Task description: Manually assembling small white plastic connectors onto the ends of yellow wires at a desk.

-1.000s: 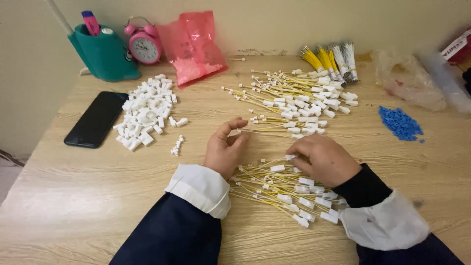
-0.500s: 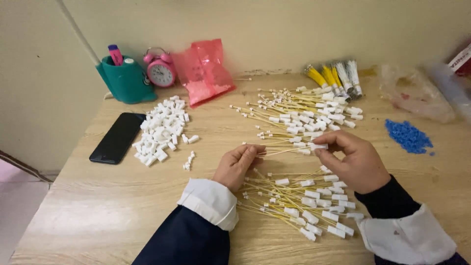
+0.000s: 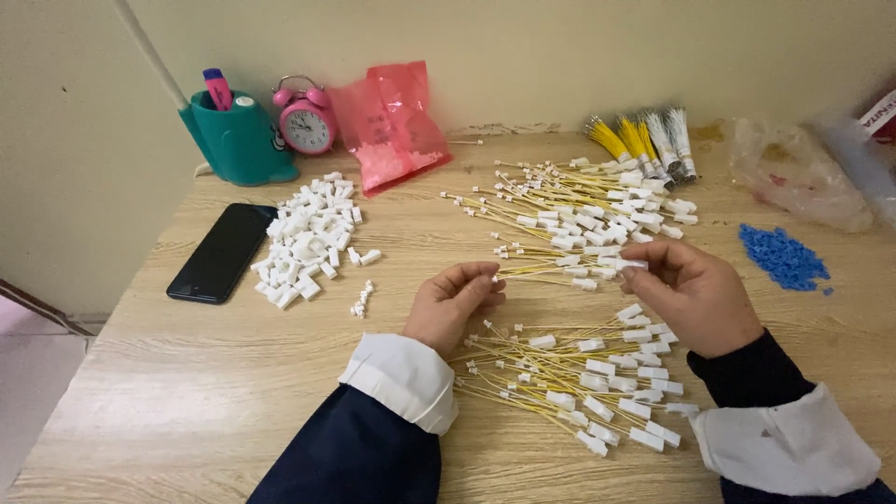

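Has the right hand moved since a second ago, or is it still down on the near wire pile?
Yes. The right hand has lifted off the near pile of yellow wires and moved away from the person, toward the far wire pile, pinching one wire's white connector.

One view only, head-worn. Looks down and forward over the desk (image 3: 187, 411) from the wearer's seat, facing the wall at the desk's far edge. Close range: both forearms enter from the bottom edge, left hand (image 3: 455, 303) and right hand (image 3: 695, 297) sit just below centre. Tilt steep enough to show the desktop from near edge to wall, with the clock (image 3: 306, 121) and cup (image 3: 238, 140) along the top left. Floor visible at lower left past the desk's left edge. Right side cut off at the bags (image 3: 803, 173). No second view to share ground with.
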